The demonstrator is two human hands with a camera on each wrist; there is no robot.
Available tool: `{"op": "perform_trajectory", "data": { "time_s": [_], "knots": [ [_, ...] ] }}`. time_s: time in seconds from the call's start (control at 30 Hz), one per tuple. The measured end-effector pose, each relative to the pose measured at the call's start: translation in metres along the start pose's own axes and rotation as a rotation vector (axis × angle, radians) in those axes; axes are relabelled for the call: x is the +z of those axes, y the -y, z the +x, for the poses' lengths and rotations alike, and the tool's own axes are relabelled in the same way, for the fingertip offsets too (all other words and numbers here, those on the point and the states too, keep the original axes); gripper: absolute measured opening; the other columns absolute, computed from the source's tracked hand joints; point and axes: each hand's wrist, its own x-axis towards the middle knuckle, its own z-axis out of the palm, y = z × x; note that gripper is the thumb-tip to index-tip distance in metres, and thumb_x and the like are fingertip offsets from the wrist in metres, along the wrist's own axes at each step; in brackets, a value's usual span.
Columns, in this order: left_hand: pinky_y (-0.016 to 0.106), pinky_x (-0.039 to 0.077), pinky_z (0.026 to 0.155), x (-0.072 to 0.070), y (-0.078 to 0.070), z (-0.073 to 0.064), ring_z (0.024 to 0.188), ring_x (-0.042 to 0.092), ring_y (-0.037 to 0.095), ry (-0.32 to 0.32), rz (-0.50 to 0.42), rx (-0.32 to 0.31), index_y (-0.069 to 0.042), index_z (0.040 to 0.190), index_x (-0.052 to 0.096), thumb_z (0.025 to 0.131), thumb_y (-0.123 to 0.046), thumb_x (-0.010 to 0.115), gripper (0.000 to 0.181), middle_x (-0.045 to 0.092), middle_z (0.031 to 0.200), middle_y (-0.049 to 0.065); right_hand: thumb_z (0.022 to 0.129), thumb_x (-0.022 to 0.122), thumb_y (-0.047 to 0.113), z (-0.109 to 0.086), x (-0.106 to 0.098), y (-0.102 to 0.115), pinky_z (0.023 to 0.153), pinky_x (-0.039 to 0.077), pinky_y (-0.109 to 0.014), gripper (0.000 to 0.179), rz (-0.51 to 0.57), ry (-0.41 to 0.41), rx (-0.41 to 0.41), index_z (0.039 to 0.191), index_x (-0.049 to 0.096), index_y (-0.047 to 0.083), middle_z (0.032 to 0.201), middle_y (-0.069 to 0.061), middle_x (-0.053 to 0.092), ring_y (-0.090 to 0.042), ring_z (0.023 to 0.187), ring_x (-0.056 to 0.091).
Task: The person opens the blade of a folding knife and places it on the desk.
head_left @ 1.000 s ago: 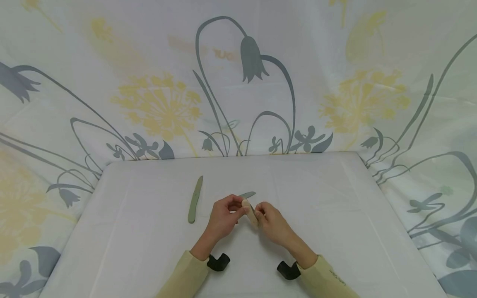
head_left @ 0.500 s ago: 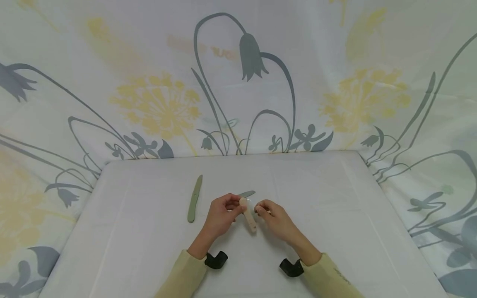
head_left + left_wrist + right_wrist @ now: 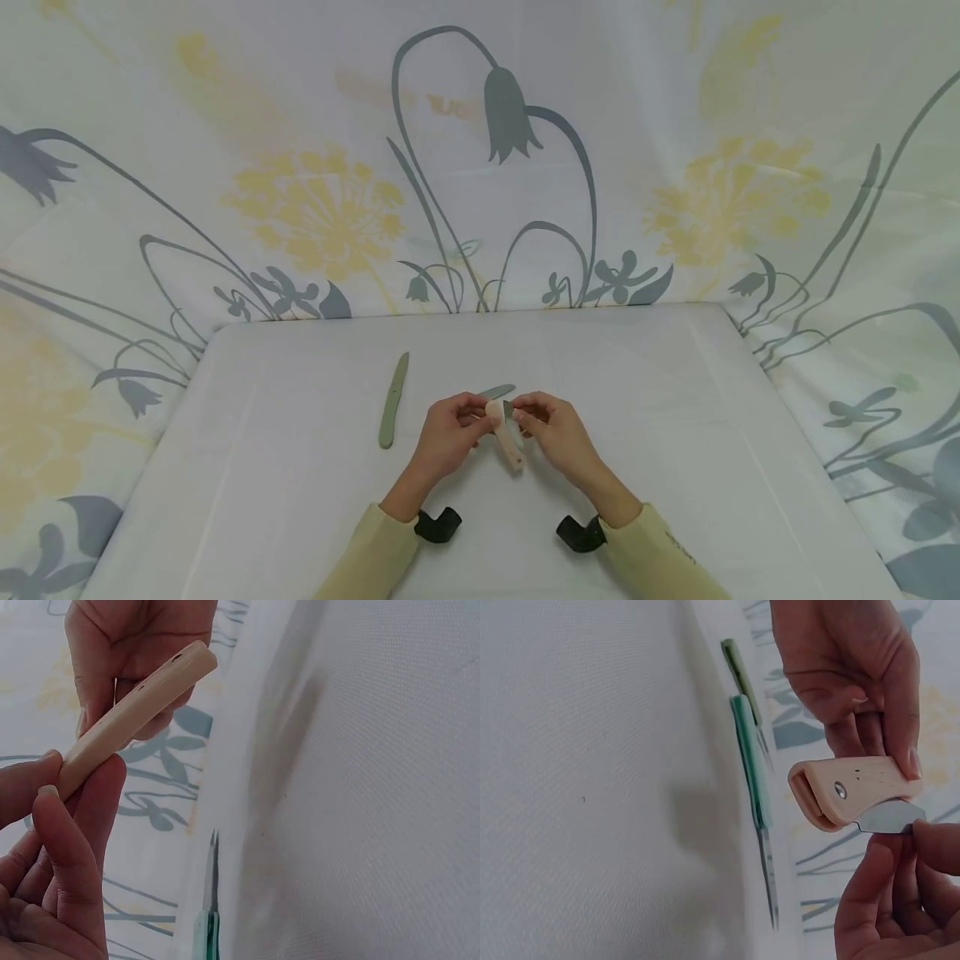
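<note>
A folding knife with a pale peach handle [image 3: 855, 784] is held over the table between both hands. My left hand [image 3: 448, 432] pinches one end of the handle between thumb and fingers. With thumb and fingertips, my right hand [image 3: 558, 432] pinches the blade [image 3: 885, 817], which stands partly out of its slot. Beyond the left hand lies a teal folding knife [image 3: 748, 757], unfolded; the head view shows only its blade [image 3: 498, 391]. To the left, a green folding knife [image 3: 393, 402] also lies unfolded on the table.
The table [image 3: 300, 467] has a white cover. A flower-patterned cloth [image 3: 337, 125] hangs behind it and along both sides. Black wrist-worn pieces [image 3: 439, 525] stick out at both sleeves, close to the tabletop.
Half a second ago the right hand was slightly apart from the peach knife; now it has moved left and pinches the blade. The left hand keeps its hold. Green and teal knives have not moved.
</note>
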Motion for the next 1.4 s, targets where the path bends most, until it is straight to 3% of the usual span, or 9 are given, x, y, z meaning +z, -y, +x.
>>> {"op": "perform_trajectory", "data": {
  "time_s": [0.23,0.43,0.6,0.73,0.83,1.0,1.2,1.4],
  "knots": [
    [0.025,0.051,0.055,-0.001,0.002,0.000,0.076,0.069,0.038,0.027,0.002,0.024,-0.002,0.104,0.070,0.090,-0.010,0.074,0.017,0.070,0.089,0.007,0.098,0.065,0.014,0.002,0.002,-0.003,0.077,0.055,-0.035,0.018,0.036,0.026,0.014,0.111,0.070,0.002,0.099,-0.007,0.069,-0.022,0.087,0.062],
    [0.029,0.053,0.058,-0.005,0.008,0.002,0.080,0.070,0.037,0.015,-0.043,-0.008,-0.001,0.107,0.069,0.091,-0.008,0.072,0.018,0.070,0.093,0.008,0.097,0.065,0.009,0.003,0.000,-0.002,0.075,0.057,-0.036,0.015,0.072,-0.030,0.050,0.107,0.067,-0.001,0.099,-0.011,0.067,-0.023,0.084,0.062],
    [0.029,0.051,0.060,-0.011,0.011,0.002,0.089,0.069,0.036,-0.046,-0.129,-0.095,-0.001,0.113,0.067,0.092,-0.008,0.071,0.022,0.069,0.097,0.006,0.097,0.063,0.002,0.003,-0.007,-0.002,0.075,0.058,-0.032,0.014,0.192,-0.096,0.070,0.108,0.063,-0.008,0.101,-0.016,0.065,-0.020,0.086,0.064],
    [0.027,0.050,0.060,-0.015,0.010,0.002,0.092,0.068,0.040,-0.062,-0.176,-0.114,0.000,0.113,0.065,0.092,-0.008,0.071,0.023,0.070,0.096,0.007,0.096,0.062,-0.001,0.004,-0.014,-0.003,0.076,0.058,-0.033,0.015,0.253,-0.148,0.073,0.109,0.061,-0.010,0.103,-0.015,0.063,-0.018,0.088,0.065],
    [0.026,0.050,0.061,-0.017,0.008,0.003,0.090,0.070,0.034,-0.071,-0.204,-0.114,0.000,0.112,0.065,0.092,-0.007,0.072,0.022,0.071,0.095,0.008,0.097,0.061,-0.002,0.005,-0.018,-0.001,0.078,0.058,-0.034,0.015,0.307,-0.192,0.081,0.110,0.060,-0.009,0.104,-0.012,0.062,-0.016,0.089,0.065],
    [0.026,0.051,0.064,-0.021,0.011,0.002,0.085,0.071,0.020,-0.044,-0.219,-0.125,0.002,0.115,0.065,0.091,-0.006,0.072,0.027,0.073,0.096,0.010,0.096,0.061,-0.003,0.006,-0.024,0.000,0.076,0.058,-0.033,0.014,0.413,-0.264,0.093,0.109,0.059,-0.008,0.100,-0.008,0.062,-0.014,0.088,0.065],
    [0.027,0.051,0.070,-0.024,0.017,-0.001,0.088,0.071,0.022,0.003,-0.267,-0.160,0.004,0.112,0.068,0.089,-0.003,0.073,0.024,0.074,0.097,0.012,0.097,0.061,-0.002,0.006,-0.027,-0.001,0.076,0.058,-0.034,0.008,0.543,-0.326,0.099,0.104,0.059,-0.004,0.093,-0.006,0.062,-0.014,0.086,0.065],
    [0.030,0.050,0.078,-0.022,0.016,0.000,0.094,0.072,0.021,-0.025,-0.388,-0.185,0.000,0.105,0.066,0.090,-0.004,0.072,0.017,0.072,0.099,0.011,0.099,0.059,0.002,0.005,-0.027,0.001,0.082,0.057,-0.035,0.004,0.725,-0.355,0.063,0.102,0.058,0.002,0.092,-0.003,0.061,-0.014,0.088,0.065]
  ]
}}
